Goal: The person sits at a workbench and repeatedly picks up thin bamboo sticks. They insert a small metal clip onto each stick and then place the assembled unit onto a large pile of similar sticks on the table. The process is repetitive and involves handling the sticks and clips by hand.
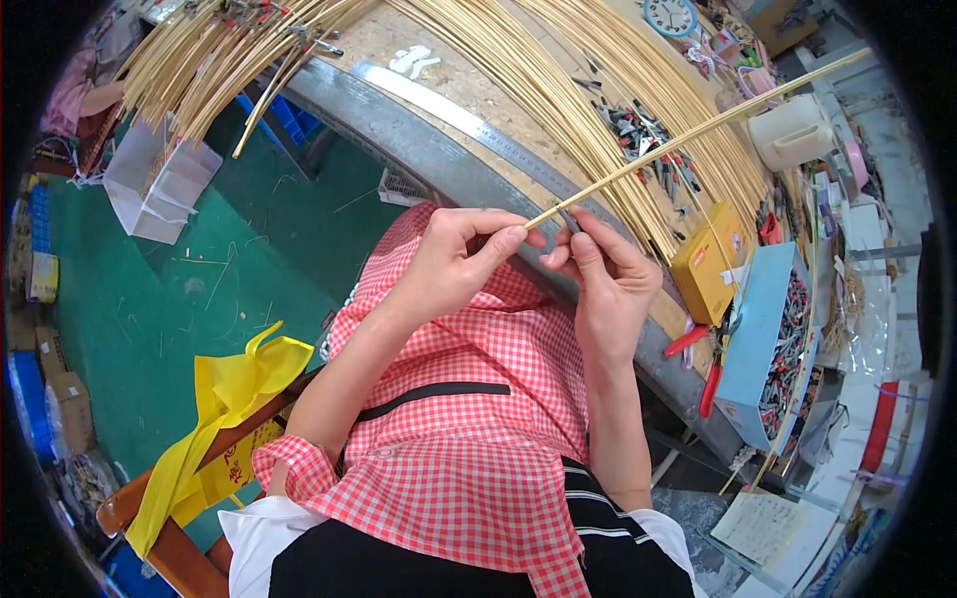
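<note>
My left hand (464, 257) pinches the near end of a long, thin tan stick (688, 142), which looks like cane or bamboo. From my fingertips the stick slants up and away to the far right, above the bench. Close beside that end, my right hand (610, 277) is closed, thumb against fingers, on a small dark grey piece (569, 221). This piece is at or just under the stick; its exact kind is too small to tell. Both hands are over my lap, in front of a red-and-white checked apron (449, 349).
Bundles of sticks (528, 70) cover the bench beside a steel ruler (469, 122). Small black-and-red clips (638, 130) lie among them. At the right stand a yellow box (706, 261), a light-blue box (750, 349) of clips and a white jug (793, 133). A yellow bag (234, 399) hangs on a chair.
</note>
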The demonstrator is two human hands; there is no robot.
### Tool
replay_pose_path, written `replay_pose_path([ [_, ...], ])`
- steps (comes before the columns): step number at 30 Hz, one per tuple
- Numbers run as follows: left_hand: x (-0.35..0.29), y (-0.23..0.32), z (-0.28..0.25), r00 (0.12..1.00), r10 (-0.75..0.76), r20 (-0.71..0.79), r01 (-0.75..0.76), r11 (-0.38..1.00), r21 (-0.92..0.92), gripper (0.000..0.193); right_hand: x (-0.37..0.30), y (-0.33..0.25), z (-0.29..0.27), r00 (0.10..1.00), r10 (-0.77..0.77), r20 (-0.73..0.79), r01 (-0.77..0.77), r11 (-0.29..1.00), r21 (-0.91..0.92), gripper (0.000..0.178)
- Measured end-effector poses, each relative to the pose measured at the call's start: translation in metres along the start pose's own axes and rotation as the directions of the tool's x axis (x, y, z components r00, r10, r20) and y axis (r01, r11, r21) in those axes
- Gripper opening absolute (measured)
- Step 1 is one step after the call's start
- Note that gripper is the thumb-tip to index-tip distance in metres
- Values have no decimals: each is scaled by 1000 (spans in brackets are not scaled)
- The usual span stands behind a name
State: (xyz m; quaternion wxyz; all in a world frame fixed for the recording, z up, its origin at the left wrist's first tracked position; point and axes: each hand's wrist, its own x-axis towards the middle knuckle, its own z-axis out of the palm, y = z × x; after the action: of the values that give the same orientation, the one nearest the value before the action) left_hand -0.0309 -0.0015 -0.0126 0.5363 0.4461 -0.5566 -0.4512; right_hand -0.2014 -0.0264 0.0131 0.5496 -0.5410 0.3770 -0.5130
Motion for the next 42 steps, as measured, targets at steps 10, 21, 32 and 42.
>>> replay_pose_path([
  [10, 4, -8, -12, 963, -149, 225, 196, 959, -203, 24, 22, -28, -21, 980, -198, -28, 195, 977, -81, 25],
  [21, 7, 8, -35, 974, 226, 24, -225, 945, 235, 23, 0, -12, -7, 999, -15, -35, 22, 978, 208, 13],
  [32, -16, 48, -6, 887, 458, 50, -427, 776, 465, 21, -41, 28, 46, 971, 16, 238, -38, 996, 86, 16],
  [42, -13, 41, -11, 891, 453, 41, -412, 764, 497, 13, -5, -26, -15, 986, -109, 123, 115, 992, -45, 23],
])
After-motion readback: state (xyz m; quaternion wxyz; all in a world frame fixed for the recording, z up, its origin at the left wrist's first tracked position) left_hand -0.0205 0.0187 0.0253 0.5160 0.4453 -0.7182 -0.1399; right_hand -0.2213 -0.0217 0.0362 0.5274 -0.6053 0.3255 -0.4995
